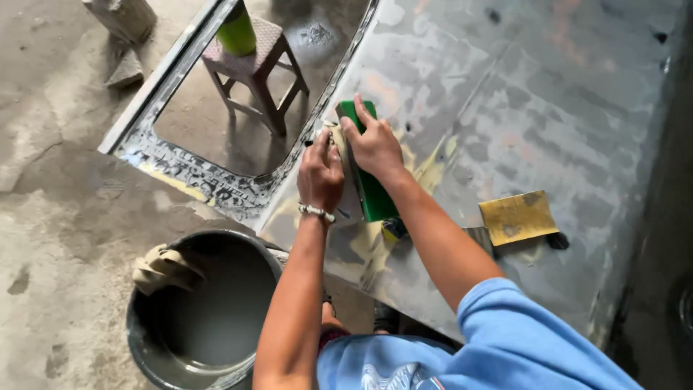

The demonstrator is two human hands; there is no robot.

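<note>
Pressing down on a green sanding block (369, 189), both hands work on a bare grey metal panel (548, 108) that lies flat and shows patches of yellowish filler. The block sits on the panel just beside the panel's window opening (224, 123). The right hand (374, 148) lies along the block's top, fingers stretched nearly flat and curled over its far end. The left hand (320, 175) grips the block's near side, fingers closed on it and on the pale abrasive sheet wrapped round it. The block looks stiff and light, easy to steer; it seems best held as here, palm on top and fingertips over the end, since the wet surface may be slippery. A loose yellow sanding sheet (517, 216) lies on the panel, well apart from the block. Below the panel's edge stands a grey bucket (155, 347) with a cloth (162, 267) over its rim. Through the opening a small stool (256, 68) shows.
</note>
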